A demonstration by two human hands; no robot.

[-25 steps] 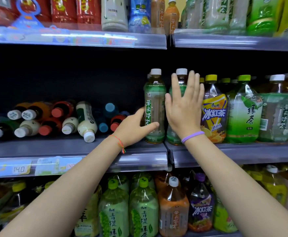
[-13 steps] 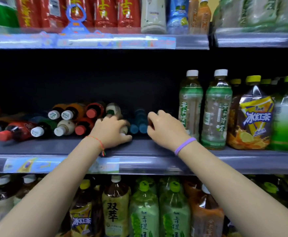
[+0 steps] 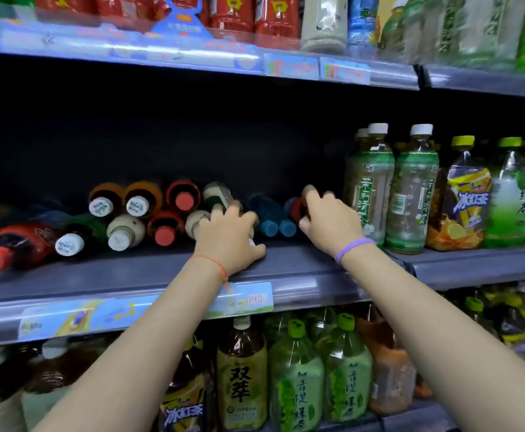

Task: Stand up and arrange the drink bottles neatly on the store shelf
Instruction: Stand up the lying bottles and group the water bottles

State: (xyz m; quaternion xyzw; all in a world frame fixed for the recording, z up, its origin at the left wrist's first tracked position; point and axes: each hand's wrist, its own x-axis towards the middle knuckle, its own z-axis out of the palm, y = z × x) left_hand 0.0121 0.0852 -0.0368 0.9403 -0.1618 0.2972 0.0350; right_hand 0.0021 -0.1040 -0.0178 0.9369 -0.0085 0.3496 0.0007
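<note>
Left hand (image 3: 228, 235): fingers curled round a lying cream bottle (image 3: 220, 198).
Right hand (image 3: 329, 222): grips a lying red-capped bottle (image 3: 295, 208).
Shelf (image 3: 130, 275): 2 blue-capped bottles (image 3: 270, 219) between the hands.

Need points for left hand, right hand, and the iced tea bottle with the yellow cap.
left hand (image 3: 228, 236), head view, on the back of the hand.
right hand (image 3: 329, 221), head view, on the back of the hand.
iced tea bottle (image 3: 468, 201), head view, on its blue and yellow label.
</note>
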